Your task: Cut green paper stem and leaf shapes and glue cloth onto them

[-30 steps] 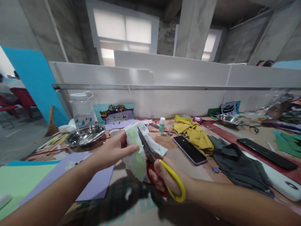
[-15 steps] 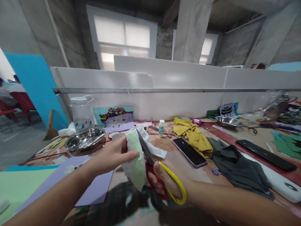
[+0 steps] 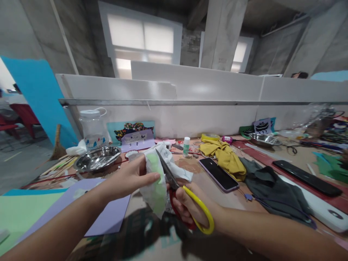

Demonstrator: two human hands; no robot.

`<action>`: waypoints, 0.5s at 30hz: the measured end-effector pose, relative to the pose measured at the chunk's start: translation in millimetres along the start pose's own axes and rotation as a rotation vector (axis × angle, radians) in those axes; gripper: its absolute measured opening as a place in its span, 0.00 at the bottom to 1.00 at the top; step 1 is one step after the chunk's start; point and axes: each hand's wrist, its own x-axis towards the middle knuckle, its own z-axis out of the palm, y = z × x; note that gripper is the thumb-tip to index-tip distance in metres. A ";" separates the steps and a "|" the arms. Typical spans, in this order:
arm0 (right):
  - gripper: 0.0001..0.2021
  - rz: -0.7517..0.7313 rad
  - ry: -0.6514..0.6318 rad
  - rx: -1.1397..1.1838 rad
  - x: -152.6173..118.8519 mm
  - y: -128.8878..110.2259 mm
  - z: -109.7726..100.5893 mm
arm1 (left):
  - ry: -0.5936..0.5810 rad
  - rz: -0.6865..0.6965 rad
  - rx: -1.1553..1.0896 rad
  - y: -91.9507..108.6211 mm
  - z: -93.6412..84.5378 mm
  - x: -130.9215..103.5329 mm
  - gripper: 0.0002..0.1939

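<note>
My left hand (image 3: 136, 178) pinches a thin white piece (image 3: 145, 197) with a pale green patch, thumb in front and fingers behind. Whether it is paper or cloth I cannot tell. My right hand (image 3: 190, 201) is closed around the scissors (image 3: 199, 208), which have one yellow and one red handle loop. Their dark blades point up and away, along the right edge of the white-and-green piece. Behind the blades lies a crumpled white sheet (image 3: 179, 170). Purple paper (image 3: 111, 217) rests below my left forearm.
A steel dish (image 3: 98, 159) and a plastic jug (image 3: 94, 128) stand at the back left. A glue stick (image 3: 186, 146) is upright behind my hands. To the right lie a phone (image 3: 219, 174), yellow cloth (image 3: 224, 157) and dark grey cloth (image 3: 272, 190). A white partition (image 3: 201, 121) borders the table.
Both hands keep almost the same place, still holding the piece and the scissors. The scissors' handle loops have shifted very slightly. The whole view has moved a little.
</note>
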 end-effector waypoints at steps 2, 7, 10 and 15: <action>0.36 0.002 0.013 0.003 0.6 0.9 -0.7 | 0.018 -0.014 0.035 0.7 -0.7 0.3 0.27; 0.38 -0.009 0.038 0.004 0.4 0.6 -1.4 | 0.030 0.006 -0.003 13.3 0.3 1.7 0.27; 0.39 -0.010 0.048 -0.004 0.0 2.7 -0.9 | 0.100 0.005 -0.019 20.3 1.5 4.0 0.24; 0.40 -0.019 0.020 -0.043 0.5 1.3 -3.3 | 0.134 -0.053 -0.124 22.2 1.7 5.8 0.23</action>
